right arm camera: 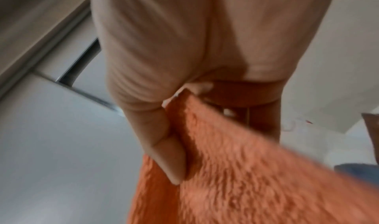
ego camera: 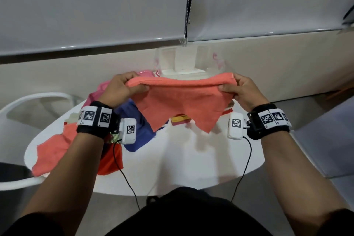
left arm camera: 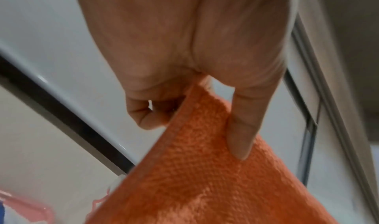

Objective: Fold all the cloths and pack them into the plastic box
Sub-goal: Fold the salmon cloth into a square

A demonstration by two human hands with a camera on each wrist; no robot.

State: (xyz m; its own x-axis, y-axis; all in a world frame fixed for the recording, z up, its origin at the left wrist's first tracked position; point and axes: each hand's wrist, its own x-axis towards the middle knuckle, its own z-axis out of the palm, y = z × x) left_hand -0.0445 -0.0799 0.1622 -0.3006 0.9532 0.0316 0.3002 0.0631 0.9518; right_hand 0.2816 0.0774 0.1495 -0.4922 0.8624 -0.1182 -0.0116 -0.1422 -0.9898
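Note:
A coral-orange cloth [ego camera: 182,101] hangs in the air above the white table [ego camera: 191,159], stretched between both hands. My left hand [ego camera: 122,88] pinches its left top corner, and in the left wrist view the thumb presses the orange cloth [left arm camera: 205,170]. My right hand [ego camera: 241,90] pinches the right top corner, and the right wrist view shows the cloth [right arm camera: 246,170] clamped between thumb and fingers. Behind the cloth stands the clear plastic box [ego camera: 189,63] with pink clips. A heap of loose cloths lies at the table's left: coral [ego camera: 53,151], blue [ego camera: 141,132], red [ego camera: 111,161], pink [ego camera: 145,73].
A small yellow and red item [ego camera: 180,119] lies on the table under the hanging cloth. A white chair [ego camera: 28,105] stands to the left. The wall and a roller blind [ego camera: 95,5] are right behind the box. Cables run from both wrist cameras.

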